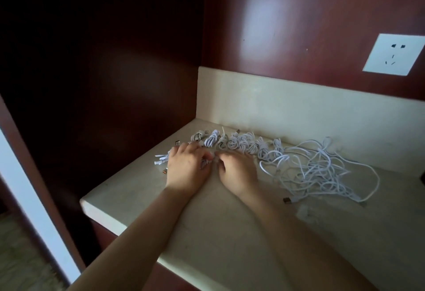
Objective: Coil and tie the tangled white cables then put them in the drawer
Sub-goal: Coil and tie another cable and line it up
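White cables, three groups, all lay on the cream stone table (230, 233).

- Group one: a row of coiled bundles (233, 142), about eight; blur left the count uncertain. They sat side by side along the back of the table, near the upstand.
- Group two: one tangled heap (322, 168), right of the row and reaching its last coil. The strands overlapped, so the cables within could not be counted.
- Group three: one half-wound bundle (161, 159) at the left end, in front of the row. Its looped ends fanned out past the left hand.

Hands, two, bare, side by side on the table.

- The left hand (186, 166) was closed over the half-wound bundle, fingers curled round it.
- The right hand (239, 171) had its fingers curled, the tips pinching a strand of the same bundle.

USB plugs, three seen.

- The back plug (177, 142) lay behind the left hand.
- The gold plug (164, 171) lay at that hand's left edge.
- The front plug (287, 200) lay at the heap's near edge.

Wall socket (393, 54), one, white, sat on dark red wood panelling (322, 3) at the right.
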Available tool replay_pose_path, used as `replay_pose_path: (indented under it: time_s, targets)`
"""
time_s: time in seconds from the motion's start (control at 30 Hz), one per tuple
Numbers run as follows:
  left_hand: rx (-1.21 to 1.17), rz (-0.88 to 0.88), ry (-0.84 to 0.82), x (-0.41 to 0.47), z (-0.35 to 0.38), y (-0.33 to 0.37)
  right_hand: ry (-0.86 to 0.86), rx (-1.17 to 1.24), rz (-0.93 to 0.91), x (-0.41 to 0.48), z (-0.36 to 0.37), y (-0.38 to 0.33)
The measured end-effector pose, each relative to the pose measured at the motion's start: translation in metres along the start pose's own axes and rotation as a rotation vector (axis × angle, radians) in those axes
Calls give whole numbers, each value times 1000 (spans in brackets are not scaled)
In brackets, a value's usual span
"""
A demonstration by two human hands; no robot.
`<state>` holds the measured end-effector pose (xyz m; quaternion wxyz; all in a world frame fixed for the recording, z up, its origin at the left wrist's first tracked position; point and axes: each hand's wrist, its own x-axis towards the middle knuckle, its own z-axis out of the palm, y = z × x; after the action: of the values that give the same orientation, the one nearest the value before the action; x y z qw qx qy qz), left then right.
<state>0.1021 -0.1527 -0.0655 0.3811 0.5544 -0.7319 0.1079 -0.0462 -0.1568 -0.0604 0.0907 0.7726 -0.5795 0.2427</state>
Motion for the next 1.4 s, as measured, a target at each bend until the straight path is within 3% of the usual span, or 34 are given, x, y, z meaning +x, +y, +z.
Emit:
replay_pose_path:
  time_s: [0.1, 0.27, 0.4, 0.5, 0.6, 0.73, 0.87, 1.17, 1.4]
  targets:
    - [12, 38, 27, -1, 0, 1, -34, 7, -80, -11, -13, 9]
    - [-65, 188, 67, -4, -5, 14, 162, 193, -174, -38, -52, 29]
    - [-251, 339, 55, -11, -10, 49, 235, 137, -217, -59, -73, 52]
    - [-403, 435, -112, -15, -7, 82, 243, 107, -111, -79, -83, 80]
    - [-372, 504, -298, -16, 5, 110, 157, 68, 30, -99, -91, 106]
    - [-269, 508, -399, -16, 26, 137, 10, 32, 49, -117, -102, 125]
    - [-242, 473, -444, -6, 40, 150, -33, -11, 92, -121, -105, 132]
    - [-443, 484, -534, 5, 72, 196, 17, 178, 419, -142, -109, 180]
    - [-650, 246, -493, 6, 83, 196, 125, 384, 362, -145, -107, 185]
